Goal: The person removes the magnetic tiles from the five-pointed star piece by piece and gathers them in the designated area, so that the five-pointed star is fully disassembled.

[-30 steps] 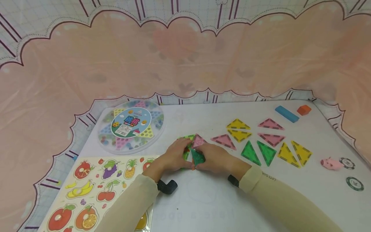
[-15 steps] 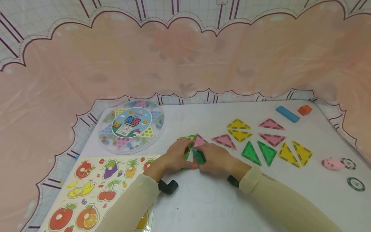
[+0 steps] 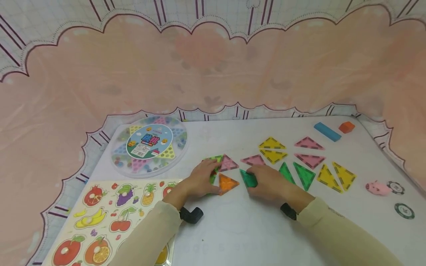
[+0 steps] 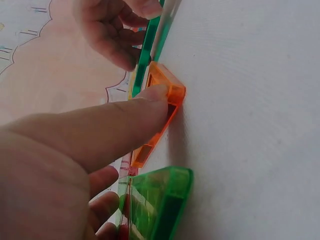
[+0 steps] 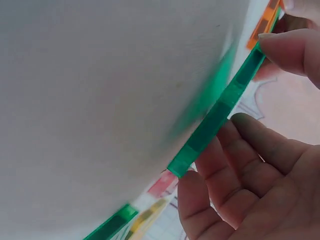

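Observation:
My left hand point(image 3: 201, 179) lies over a light green magnetic tile point(image 3: 217, 159), partly hidden beneath it. In the left wrist view its straight thumb touches an orange triangular magnetic tile point(image 4: 172, 90), and the fingers are behind the green tile point(image 4: 165, 200). A pink triangle point(image 3: 228, 163) lies just above the orange triangle point(image 3: 227, 183). My right hand point(image 3: 271, 183) pinches a dark green triangular tile point(image 3: 248, 178) between thumb and fingers, to the right of the orange one. The right wrist view shows this green tile point(image 5: 215, 115) edge-on, its far end near the orange tile.
Loose pink, yellow point(image 3: 273, 156) and green point(image 3: 304, 175) triangles lie right of the hands. Farther out are a blue block point(image 3: 327, 132), an orange block point(image 3: 347, 127), a toy pig point(image 3: 377, 187) and chips point(image 3: 404, 211). Left are a round game box point(image 3: 149, 146) and a fruit puzzle board point(image 3: 113, 210).
My right hand has moved right with the dark green triangle, away from the left hand. The orange triangle now shows fully. The left hand stays in place.

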Demonstrator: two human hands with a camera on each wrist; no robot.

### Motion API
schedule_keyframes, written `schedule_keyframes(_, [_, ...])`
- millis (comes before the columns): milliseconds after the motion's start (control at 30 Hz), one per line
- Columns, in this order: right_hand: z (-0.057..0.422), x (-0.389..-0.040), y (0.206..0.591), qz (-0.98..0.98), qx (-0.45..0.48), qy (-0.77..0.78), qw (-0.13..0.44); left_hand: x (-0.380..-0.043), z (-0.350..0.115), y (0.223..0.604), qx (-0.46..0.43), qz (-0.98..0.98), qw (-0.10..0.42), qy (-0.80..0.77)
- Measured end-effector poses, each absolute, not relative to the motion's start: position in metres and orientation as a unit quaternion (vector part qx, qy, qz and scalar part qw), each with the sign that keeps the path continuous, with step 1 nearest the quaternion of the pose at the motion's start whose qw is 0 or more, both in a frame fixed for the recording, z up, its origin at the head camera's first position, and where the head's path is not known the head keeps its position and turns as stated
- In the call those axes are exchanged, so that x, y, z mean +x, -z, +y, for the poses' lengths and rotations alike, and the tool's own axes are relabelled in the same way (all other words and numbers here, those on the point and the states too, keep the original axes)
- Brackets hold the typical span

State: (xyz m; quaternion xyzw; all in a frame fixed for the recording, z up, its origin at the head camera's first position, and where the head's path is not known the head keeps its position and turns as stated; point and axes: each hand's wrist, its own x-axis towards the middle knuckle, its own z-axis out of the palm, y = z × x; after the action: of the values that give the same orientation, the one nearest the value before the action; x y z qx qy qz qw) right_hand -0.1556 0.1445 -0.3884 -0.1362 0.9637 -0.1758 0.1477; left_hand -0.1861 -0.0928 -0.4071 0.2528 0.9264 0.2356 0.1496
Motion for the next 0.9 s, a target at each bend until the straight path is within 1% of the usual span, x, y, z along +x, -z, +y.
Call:
schedule_keyframes(633, [0.154,-0.15,0.399,0.969,-0.109,0.171,0.143,-0.18,-0.097,0.415,0.257,0.923,0.169,-0.233])
schedule_keyframes(700, [0.153,-0.152,0.397,0.97,-0.111,0.168,0.139,-0.181,-0.098,0.414,0.254,0.924,0.168,-0.23])
schedule_keyframes(900, [0.154,-0.155,0.392,0.972,-0.135,0.161,0.102,-0.184,-0.098,0.409,0.266,0.924,0.151,-0.231])
